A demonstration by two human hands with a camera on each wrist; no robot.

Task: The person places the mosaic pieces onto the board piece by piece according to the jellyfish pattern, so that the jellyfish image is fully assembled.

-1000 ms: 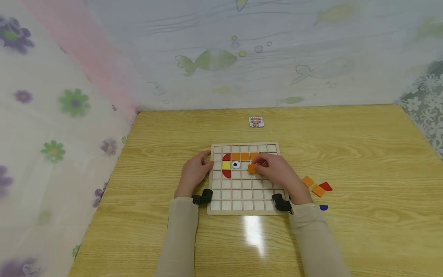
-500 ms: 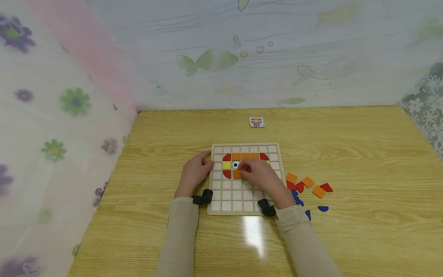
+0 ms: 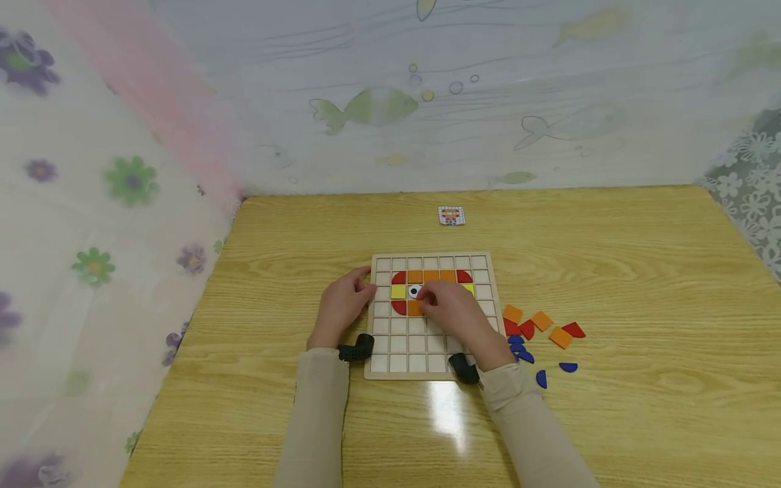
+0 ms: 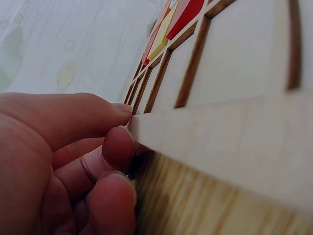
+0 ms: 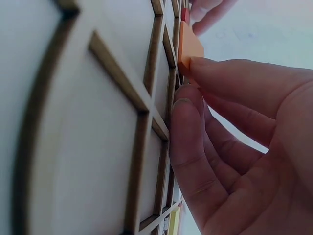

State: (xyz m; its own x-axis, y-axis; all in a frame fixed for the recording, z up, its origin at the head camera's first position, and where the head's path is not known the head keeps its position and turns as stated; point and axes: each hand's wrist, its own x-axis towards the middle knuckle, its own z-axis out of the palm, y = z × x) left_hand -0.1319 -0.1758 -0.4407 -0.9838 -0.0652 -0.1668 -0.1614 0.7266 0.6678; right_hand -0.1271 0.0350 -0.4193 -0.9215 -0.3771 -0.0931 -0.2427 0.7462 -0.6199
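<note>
Orange tile (image 3: 414, 308): you're likely seating it in the board (image 3: 415, 375), left of centre, so press evenly. Your right hand (image 3: 454, 312) pinches its right edge, though whether it sits flush is hard to tell. Your relaxed left hand (image 3: 343, 305) touches the board's left side; beyond the board lies a card (image 3: 451, 215)

mid-frame, the pale board (image 3: 417, 344), brown-gridded, bears orange squares (image 3: 415, 276), red quarter-rounds (image 3: 399, 308), yellow tiles (image 3: 398, 291) and a black-on-white eye (image 3: 414, 291); half-discs (image 3: 568, 367) at right are blue. the desk (image 3: 274, 285) is yellowish wood-grain; at far left, purple and green flowers (image 3: 131, 179) dot a white wall (image 3: 61, 227).
</note>
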